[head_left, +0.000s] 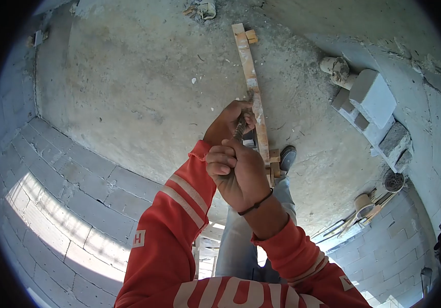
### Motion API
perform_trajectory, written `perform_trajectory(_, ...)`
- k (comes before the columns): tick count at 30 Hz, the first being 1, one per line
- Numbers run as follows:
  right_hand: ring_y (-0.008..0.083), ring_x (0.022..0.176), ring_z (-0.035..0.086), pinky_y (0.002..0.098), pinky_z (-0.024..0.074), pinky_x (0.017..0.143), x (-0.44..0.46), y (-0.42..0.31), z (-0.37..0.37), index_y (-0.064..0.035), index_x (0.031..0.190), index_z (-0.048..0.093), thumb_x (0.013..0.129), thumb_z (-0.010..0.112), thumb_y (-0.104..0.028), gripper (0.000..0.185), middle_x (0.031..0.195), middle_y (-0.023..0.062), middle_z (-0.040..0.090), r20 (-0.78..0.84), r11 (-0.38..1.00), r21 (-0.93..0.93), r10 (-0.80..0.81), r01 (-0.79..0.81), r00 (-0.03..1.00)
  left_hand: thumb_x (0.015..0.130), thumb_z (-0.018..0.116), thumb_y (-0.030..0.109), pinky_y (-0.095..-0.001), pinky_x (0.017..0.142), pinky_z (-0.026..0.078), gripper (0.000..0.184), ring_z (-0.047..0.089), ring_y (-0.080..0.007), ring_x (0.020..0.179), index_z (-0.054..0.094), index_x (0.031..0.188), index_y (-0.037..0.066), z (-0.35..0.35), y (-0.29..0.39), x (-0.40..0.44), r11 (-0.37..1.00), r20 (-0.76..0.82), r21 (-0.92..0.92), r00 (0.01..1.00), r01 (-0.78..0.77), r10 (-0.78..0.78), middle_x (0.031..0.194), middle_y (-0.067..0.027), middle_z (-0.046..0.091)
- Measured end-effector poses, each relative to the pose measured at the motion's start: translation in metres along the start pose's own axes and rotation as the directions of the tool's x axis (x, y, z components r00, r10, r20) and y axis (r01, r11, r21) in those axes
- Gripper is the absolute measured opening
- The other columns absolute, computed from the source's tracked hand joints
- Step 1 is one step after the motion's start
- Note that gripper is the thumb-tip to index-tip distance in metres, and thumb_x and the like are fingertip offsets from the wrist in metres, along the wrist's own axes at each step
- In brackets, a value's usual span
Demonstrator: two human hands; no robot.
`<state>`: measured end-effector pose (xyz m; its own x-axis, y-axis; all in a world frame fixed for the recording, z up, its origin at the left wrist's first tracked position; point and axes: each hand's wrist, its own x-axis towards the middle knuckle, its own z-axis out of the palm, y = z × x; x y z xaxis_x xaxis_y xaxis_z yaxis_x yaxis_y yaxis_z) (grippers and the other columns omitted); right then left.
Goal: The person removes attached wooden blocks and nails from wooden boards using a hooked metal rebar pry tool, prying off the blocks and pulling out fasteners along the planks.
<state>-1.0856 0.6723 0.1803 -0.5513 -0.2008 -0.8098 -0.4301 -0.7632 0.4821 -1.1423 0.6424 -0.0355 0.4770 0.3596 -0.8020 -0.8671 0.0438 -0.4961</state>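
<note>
A thin ribbed rod [240, 127], grey-brown, slants between my two hands above a long wooden beam [251, 77]. My left hand [235, 119] is farther out, its fingers wrapped round the rod near its far end. Closer to my body, my right hand [238, 172], with a dark band on the wrist, is closed around the near part of the rod. The beam is narrow and stained with whitish marks, and it lies just to the right of my left hand. My fingers hide parts of the rod.
Wooden blocks [275, 155] sit by the beam near my shoe [287, 158]. Pale blocks [373, 97] are stacked at the right wall. A bucket [364, 205] and long tools stand lower right. A block wall [92, 159] runs along the left.
</note>
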Motion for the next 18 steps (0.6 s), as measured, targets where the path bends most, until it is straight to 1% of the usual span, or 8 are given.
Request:
perform_trajectory(1, 0.0046, 0.055, 0.037, 0.0219, 0.0351, 0.05, -0.009, -0.006, -0.005, -0.0102, 0.078, 0.04, 0.097, 0.043, -0.006, 0.02, 0.068, -0.005, 0.037, -0.023, 0.999, -0.018, 0.05, -0.05, 0.998, 0.095, 0.053, 0.01, -0.0195, 0.038, 0.03, 0.014, 0.035, -0.0076, 0.048, 0.044, 0.084, 0.009, -0.001, -0.008, 0.001, 0.993, -0.052, 0.088, 0.995, -0.083, 0.088, 0.059, 0.0045, 0.034)
perform_trajectory(8, 0.0069, 0.06, 0.041, 0.0265, 0.0368, 0.054, -0.025, -0.031, -0.079, -0.0112, 0.085, 0.046, 0.095, 0.048, -0.008, 0.01, 0.07, -0.0058, 0.041, 0.127, 0.982, -0.015, 0.189, -0.189, 0.974, 0.093, 0.049, 0.006, -0.021, 0.038, 0.029, 0.024, 0.032, -0.0079, 0.047, 0.037, 0.074, 0.012, -0.033, -0.03, 0.029, 0.928, -0.144, 0.336, 0.965, -0.159, 0.217, 0.06, 0.003, 0.033)
perform_trajectory(10, 0.0064, 0.058, 0.04, 0.0247, 0.0355, 0.051, -0.039, -0.044, -0.094, -0.0107, 0.084, 0.045, 0.093, 0.049, -0.007, 0.011, 0.068, -0.0058, 0.04, 0.017, 0.979, -0.061, 0.194, -0.192, 0.981, 0.091, 0.048, 0.005, -0.0213, 0.038, 0.028, 0.027, 0.033, -0.0088, 0.047, 0.035, 0.069, 0.013, -0.046, -0.044, 0.04, 0.973, -0.115, 0.093, 0.968, -0.212, 0.222, 0.06, 0.0028, 0.033)
perform_trajectory(12, 0.0066, 0.056, 0.04, 0.0237, 0.0338, 0.049, -0.053, -0.067, -0.1, -0.0107, 0.082, 0.044, 0.093, 0.049, -0.007, 0.012, 0.067, -0.0059, 0.04, 0.025, 0.972, -0.14, 0.193, -0.187, 0.981, 0.09, 0.046, 0.006, -0.0213, 0.038, 0.028, 0.028, 0.033, -0.0096, 0.046, 0.034, 0.066, 0.013, -0.041, -0.06, 0.047, 0.946, -0.104, 0.201, 0.955, -0.253, 0.277, 0.06, 0.002, 0.033)
perform_trajectory(14, 0.0067, 0.055, 0.039, 0.0228, 0.0322, 0.047, -0.058, -0.08, -0.093, -0.0108, 0.081, 0.044, 0.092, 0.05, -0.007, 0.014, 0.067, -0.0059, 0.039, 0.039, 0.96, -0.221, 0.186, -0.173, 0.982, 0.09, 0.044, 0.006, -0.0214, 0.039, 0.031, 0.027, 0.033, -0.01, 0.046, 0.034, 0.065, 0.013, -0.029, -0.069, 0.053, 0.933, -0.096, 0.079, 0.929, -0.35, 0.356, 0.059, 0.0016, 0.033)
perform_trajectory(16, 0.0062, 0.053, 0.037, 0.021, 0.0284, 0.043, -0.054, -0.082, -0.079, -0.0114, 0.077, 0.041, 0.091, 0.05, -0.006, 0.018, 0.065, -0.0059, 0.039, 0.017, 0.985, -0.051, 0.165, -0.164, 0.986, 0.09, 0.041, 0.004, -0.0214, 0.039, 0.032, 0.026, 0.033, -0.01, 0.046, 0.034, 0.066, 0.011, -0.024, -0.06, 0.054, 0.945, -0.029, 0.071, 0.946, -0.32, 0.322, 0.06, 0.001, 0.034)
perform_trajectory(17, 0.0085, 0.057, 0.041, 0.0233, 0.0338, 0.048, -0.043, -0.083, -0.085, -0.0095, 0.08, 0.046, 0.092, 0.053, -0.008, 0.014, 0.069, -0.0037, 0.043, 0.158, 0.976, -0.014, 0.217, -0.217, 0.963, 0.09, 0.039, 0.002, -0.0215, 0.04, 0.034, 0.026, 0.033, -0.01, 0.046, 0.033, 0.066, 0.01, -0.021, -0.052, 0.051, 0.956, 0.039, 0.056, 0.957, -0.288, 0.286, 0.06, 0.0003, 0.034)
perform_trajectory(18, 0.0105, 0.061, 0.044, 0.0258, 0.0368, 0.051, -0.034, -0.071, -0.089, -0.0088, 0.083, 0.05, 0.092, 0.054, -0.012, 0.01, 0.072, -0.0022, 0.046, 0.259, 0.944, 0.186, 0.22, -0.272, 0.94, 0.09, 0.039, 0.002, -0.0215, 0.04, 0.034, 0.026, 0.033, -0.01, 0.046, 0.033, 0.066, 0.01, -0.022, -0.042, 0.051, 0.955, 0.042, 0.057, 0.956, -0.291, 0.289, 0.06, 0.0003, 0.034)
